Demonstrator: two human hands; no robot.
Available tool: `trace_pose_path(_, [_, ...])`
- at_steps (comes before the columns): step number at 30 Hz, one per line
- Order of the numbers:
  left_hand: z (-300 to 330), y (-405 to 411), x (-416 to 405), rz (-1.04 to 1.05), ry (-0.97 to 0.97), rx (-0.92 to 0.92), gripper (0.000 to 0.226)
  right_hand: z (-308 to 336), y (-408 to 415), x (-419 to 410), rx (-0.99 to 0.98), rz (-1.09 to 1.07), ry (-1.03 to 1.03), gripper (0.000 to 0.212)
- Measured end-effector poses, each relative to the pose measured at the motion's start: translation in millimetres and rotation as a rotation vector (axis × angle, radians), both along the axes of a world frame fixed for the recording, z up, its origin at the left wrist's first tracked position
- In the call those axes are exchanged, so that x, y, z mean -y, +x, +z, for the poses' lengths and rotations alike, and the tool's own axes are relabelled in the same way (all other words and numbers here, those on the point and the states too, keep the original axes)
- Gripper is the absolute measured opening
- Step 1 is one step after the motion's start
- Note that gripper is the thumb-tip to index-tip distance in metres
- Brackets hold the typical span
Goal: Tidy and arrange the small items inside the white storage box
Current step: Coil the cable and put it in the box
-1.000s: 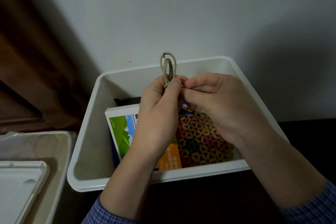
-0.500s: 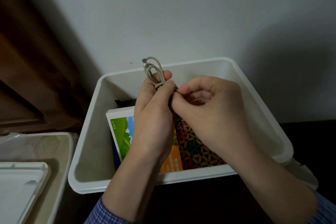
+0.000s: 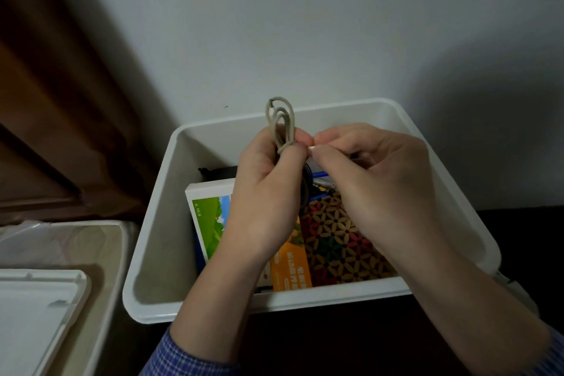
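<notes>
a: beige cord (image 3: pixel 280 122), is it coiled already?
b: mostly. the left hand (image 3: pixel 268 192) grips the coil above the box (image 3: pixel 158 223), and the right hand (image 3: pixel 375 180) pinches its loose end, i think to tuck it.
a: and the rest?
b: the carton (image 3: pixel 210 217) and the patterned pouch (image 3: pixel 338 241) lie inside. the cord is not yet put down.

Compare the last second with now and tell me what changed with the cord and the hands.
The looped cord tipped left half a second ago and now stands nearly upright again in the left hand. The right hand went on pinching the cord's end against it, shifting only slightly. Neither hand let go. The white box and the patterned pouch inside stayed put.
</notes>
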State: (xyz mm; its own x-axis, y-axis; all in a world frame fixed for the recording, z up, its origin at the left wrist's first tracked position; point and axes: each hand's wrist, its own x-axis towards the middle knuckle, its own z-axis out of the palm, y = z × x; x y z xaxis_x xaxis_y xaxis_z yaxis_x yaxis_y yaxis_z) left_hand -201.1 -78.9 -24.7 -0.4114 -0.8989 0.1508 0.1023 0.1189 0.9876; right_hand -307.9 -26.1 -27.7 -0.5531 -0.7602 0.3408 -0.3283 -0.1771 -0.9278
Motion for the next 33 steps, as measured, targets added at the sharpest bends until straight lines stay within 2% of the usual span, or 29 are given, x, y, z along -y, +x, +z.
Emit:
trace_pose_path(5, [4,3,-2,-0.012,-0.113,0.116,0.017,7,-5,0,0.165,0.055,-0.046,0.026])
trace_pose_path(9, [6,0,-10,0.035,-0.103,0.21,0.021,14,-14,-1,0.336,0.097,-0.079,0.032])
trace_pose_path(12, [9,-1,-13,0.089,-0.196,0.283,0.032,18,-22,-3,0.443,0.171,-0.11,0.022])
trace_pose_path(17, [8,1,-10,0.097,-0.243,0.359,0.032,14,-28,-2,0.453,0.18,-0.087,0.014])
trace_pose_path(24, [-3,1,-3,0.214,-0.43,0.582,0.03,10,-28,1,0.438,0.183,-0.078,0.022])
trace_pose_path(26, [-3,2,-2,0.157,-0.405,0.538,0.03,11,-30,0,0.43,0.174,-0.054,0.02])
trace_pose_path(30, [7,11,6,-0.001,-0.172,0.292,0.026,18,-45,-2,0.351,0.223,0.08,0.015])
trace_pose_path(33, [12,16,10,-0.085,-0.199,0.373,0.026,21,-62,-2,0.377,0.241,0.163,0.03])
